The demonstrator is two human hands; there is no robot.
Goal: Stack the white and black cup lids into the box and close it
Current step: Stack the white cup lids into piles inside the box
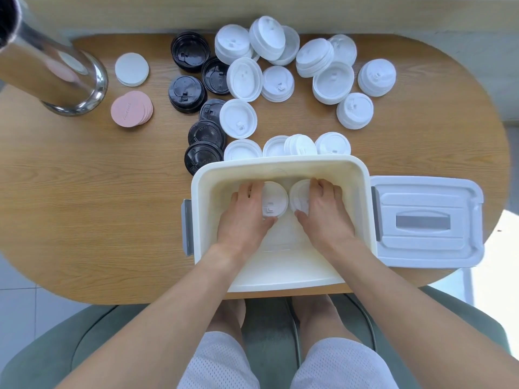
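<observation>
Two bare forearms, no sleeves, watch or rings visible on left hand (247,217) or right hand (323,214). White mesh shorts (222,363) with fine perforated weave, covering both thighs; bare knees beyond the hems.

Six black cup lids (187,92) lie left of the white cup lids (332,82), of which roughly sixteen lie on the table (98,192), some stacked, and two in the one box (278,169). One box cover (427,223), two hands (247,217).
</observation>
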